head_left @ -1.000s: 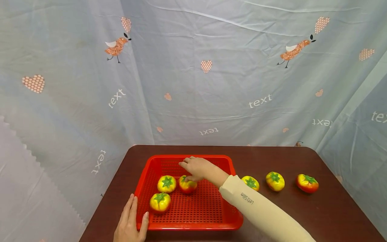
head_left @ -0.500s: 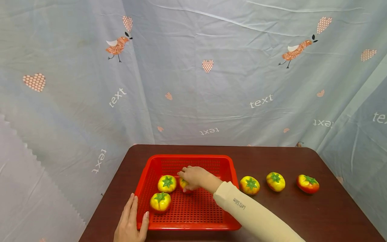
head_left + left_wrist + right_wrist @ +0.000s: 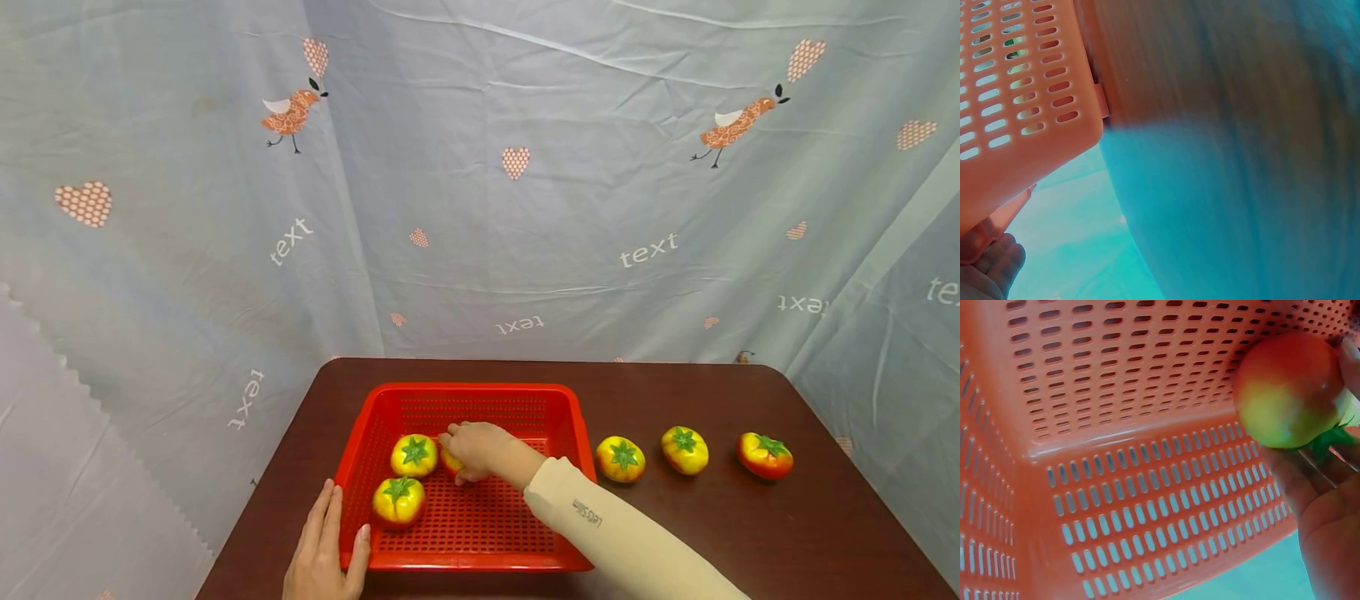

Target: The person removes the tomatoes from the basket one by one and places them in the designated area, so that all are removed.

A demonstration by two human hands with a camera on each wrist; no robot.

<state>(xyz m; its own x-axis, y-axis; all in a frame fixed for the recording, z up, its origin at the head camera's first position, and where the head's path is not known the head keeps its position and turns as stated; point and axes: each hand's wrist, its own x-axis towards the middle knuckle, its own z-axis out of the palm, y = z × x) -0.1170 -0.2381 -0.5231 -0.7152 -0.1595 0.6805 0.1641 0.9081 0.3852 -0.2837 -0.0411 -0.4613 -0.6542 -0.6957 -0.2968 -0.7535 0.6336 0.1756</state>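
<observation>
A red plastic basket [image 3: 465,563] with slotted walls stands on the table. Inside it my right hand [image 3: 483,450] grips a red and yellow tomato [image 3: 450,463] with a green leafy top, which the hand mostly covers in the head view. The right wrist view shows this tomato [image 3: 1291,387] between thumb and fingers, close to the basket floor. Just left of it sits another tomato [image 3: 414,456], and a third tomato [image 3: 398,502] lies nearer the front. Against the basket's left rim rests my left hand [image 3: 326,546], its fingers straight.
To the basket's right, a tomato [image 3: 620,459], a second tomato [image 3: 685,451] and a third tomato [image 3: 764,456] lie in a row on the dark brown table [image 3: 795,533]. A grey-blue printed curtain [image 3: 570,200] hangs behind the table.
My right hand has come down over the tomato and its fingers have closed round it. The tomato has shifted slightly left. My left hand stays on the rim.
</observation>
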